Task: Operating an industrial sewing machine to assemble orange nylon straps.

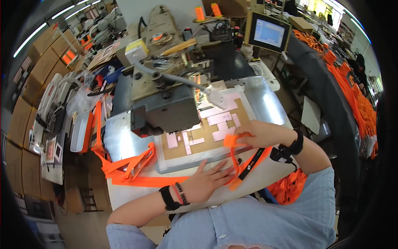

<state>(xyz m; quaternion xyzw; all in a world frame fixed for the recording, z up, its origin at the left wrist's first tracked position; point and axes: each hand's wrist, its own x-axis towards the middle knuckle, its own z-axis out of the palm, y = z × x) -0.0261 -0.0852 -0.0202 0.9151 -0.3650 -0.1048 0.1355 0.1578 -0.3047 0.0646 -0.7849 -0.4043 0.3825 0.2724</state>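
My left hand (209, 179) lies flat near the table's front edge with its fingers spread, beside a long orange webbing strap (149, 181). My right hand (258, 133) is closed in a pinch on a folded end of an orange strap (231, 141), raised above the table. Below it, a looped length of strap runs down toward my left fingertips. A black strip (251, 164) with small markings lies on the orange webbing under my right wrist. Behind the hands, a template board (174, 159) with pink pieces sits under a sewing machine head (168, 114).
More orange strap (130, 164) is heaped on the table's left. An orange-and-white bin (81, 132) stands farther left. At the lower right is a pile of orange straps (290, 187). A monitor (268, 32) and orange thread spools (200, 13) are at the back.
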